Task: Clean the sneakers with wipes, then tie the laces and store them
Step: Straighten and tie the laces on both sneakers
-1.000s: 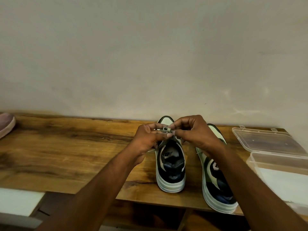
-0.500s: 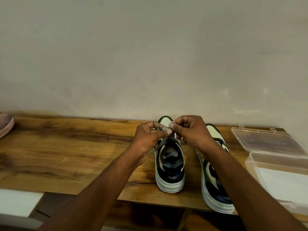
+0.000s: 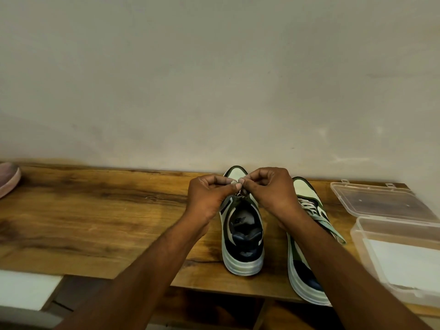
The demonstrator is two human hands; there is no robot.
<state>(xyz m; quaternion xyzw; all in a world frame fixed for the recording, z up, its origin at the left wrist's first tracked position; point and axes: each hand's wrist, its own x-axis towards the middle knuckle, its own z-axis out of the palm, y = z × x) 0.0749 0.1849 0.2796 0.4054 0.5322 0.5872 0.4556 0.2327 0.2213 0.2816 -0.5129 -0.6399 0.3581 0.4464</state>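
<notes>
Two pale green, white and navy sneakers stand heel-toward-me on the wooden table (image 3: 95,222). The left sneaker (image 3: 242,248) is under both hands. My left hand (image 3: 209,196) and my right hand (image 3: 273,191) meet above its tongue, each pinching the grey lace (image 3: 239,185) between thumb and fingers. The right sneaker (image 3: 307,234) lies partly under my right forearm, its loose lace (image 3: 331,226) trailing to the right.
An open clear plastic box (image 3: 395,253) with white wipes stands at the right, its lid (image 3: 376,198) folded back toward the wall. A pink shoe (image 3: 8,179) peeks in at the far left. The wall runs right behind the table.
Both hands stay pinched on the left sneaker's lace and have shifted only slightly. My right arm uncovered more of the right sneaker's laces.
</notes>
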